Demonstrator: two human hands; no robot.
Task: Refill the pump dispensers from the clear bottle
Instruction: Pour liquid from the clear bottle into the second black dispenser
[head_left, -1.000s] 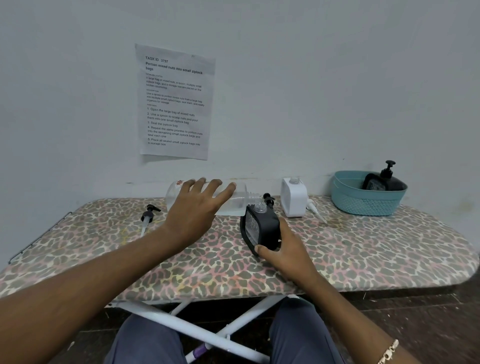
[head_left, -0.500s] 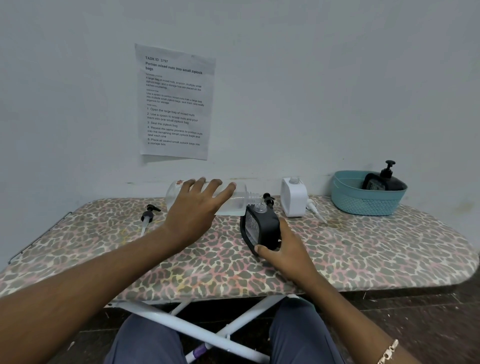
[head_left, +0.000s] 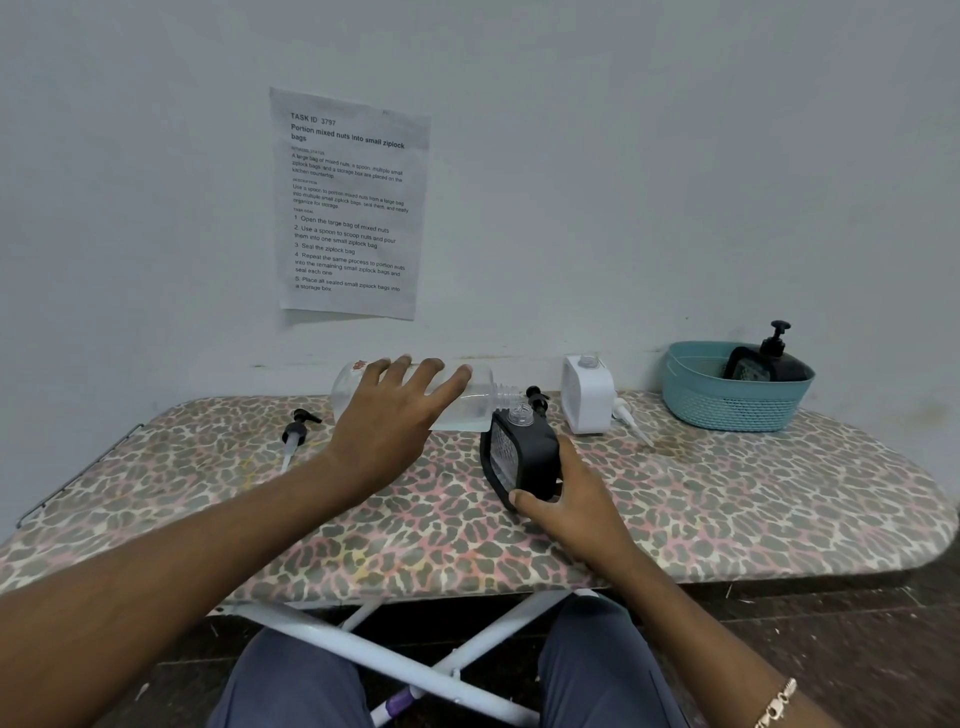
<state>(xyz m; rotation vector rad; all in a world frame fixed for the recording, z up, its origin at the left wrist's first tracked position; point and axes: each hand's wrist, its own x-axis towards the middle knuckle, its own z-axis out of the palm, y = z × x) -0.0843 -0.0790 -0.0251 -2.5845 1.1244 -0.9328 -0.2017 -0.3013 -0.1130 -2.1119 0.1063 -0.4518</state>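
Note:
My left hand (head_left: 392, 421) holds the clear bottle (head_left: 467, 402) tipped on its side, its open neck pointing right over the mouth of a black dispenser (head_left: 522, 452). My right hand (head_left: 566, 499) grips that black dispenser low down, tilted slightly left, with its pump off. A little clear liquid lies along the bottle's lower side. A white dispenser (head_left: 587, 395) without its pump stands behind to the right.
A loose black pump (head_left: 297, 434) lies at the left of the leopard-print board (head_left: 727, 509); another black pump (head_left: 536, 397) and a white pump (head_left: 631, 421) lie near the white dispenser. A teal basket (head_left: 727, 402) at the back right holds a black pump dispenser (head_left: 774, 358).

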